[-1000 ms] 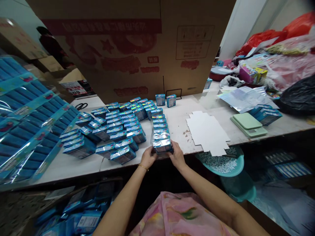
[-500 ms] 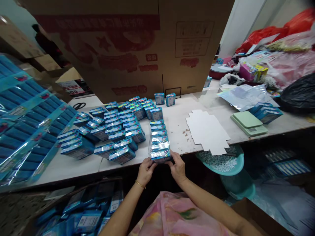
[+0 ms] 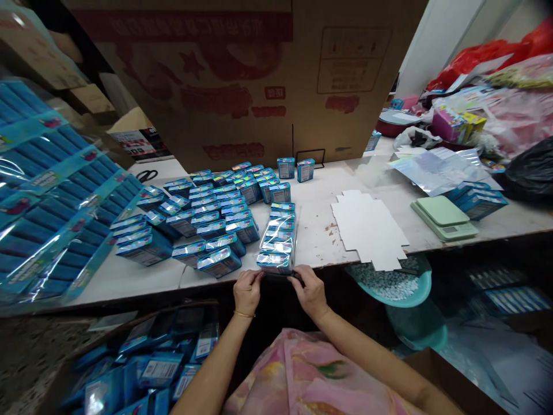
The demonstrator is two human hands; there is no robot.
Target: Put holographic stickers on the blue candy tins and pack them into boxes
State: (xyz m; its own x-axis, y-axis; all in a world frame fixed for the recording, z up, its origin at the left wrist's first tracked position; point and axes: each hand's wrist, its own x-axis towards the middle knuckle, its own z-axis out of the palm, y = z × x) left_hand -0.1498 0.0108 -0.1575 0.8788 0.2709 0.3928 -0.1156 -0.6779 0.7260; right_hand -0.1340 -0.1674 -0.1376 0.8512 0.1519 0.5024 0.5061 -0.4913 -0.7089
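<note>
A row of blue boxes in a clear plastic wrapper [image 3: 276, 242] lies at the table's front edge. My left hand [image 3: 248, 291] pinches the wrapper's near end at its left corner, fingers closed. At the right corner of that same end, my right hand [image 3: 310, 292] is also closed on the plastic. To the left stand several rows of loose small blue boxes [image 3: 220, 262]. Two more blue boxes [image 3: 286, 168] stand behind the wrapped row.
A large cardboard carton [image 3: 242, 75] stands behind the table. White flat card [image 3: 369, 227] and a green scale [image 3: 443, 218] lie to the right. Packed blue trays [image 3: 52, 190] lean at the left. Below are a teal basin [image 3: 425, 288] and a pile of blue boxes [image 3: 159, 369].
The near end of the wrapped row has shifted slightly left. My left hand has moved a little left, away from the boxes, and the gap between my hands is wider. The camera view has shifted.
</note>
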